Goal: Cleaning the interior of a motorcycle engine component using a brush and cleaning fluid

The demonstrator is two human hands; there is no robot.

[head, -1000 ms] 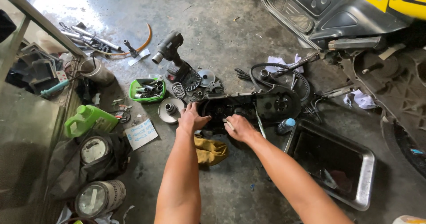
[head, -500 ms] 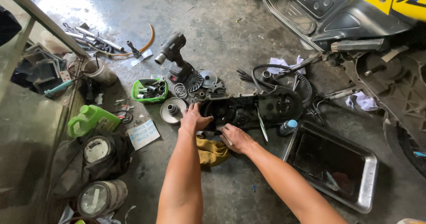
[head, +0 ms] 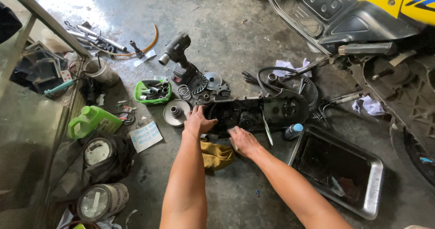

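Seen from above on a stained concrete workshop floor [head: 235,34]: left hand [head: 197,121] laid on the near left end of a black engine cover [head: 253,113], fingers together and curled over its rim. Right hand [head: 242,140] pressed flat at the cover's near edge, fingers close together. Cover lying centre frame, just beyond a mustard-yellow rag [head: 216,154]. Nearby: cordless impact wrench [head: 179,56], green tray of sockets [head: 152,92], metal drain pan [head: 339,169], green oil jug [head: 93,120], yellow scooter [head: 362,11].
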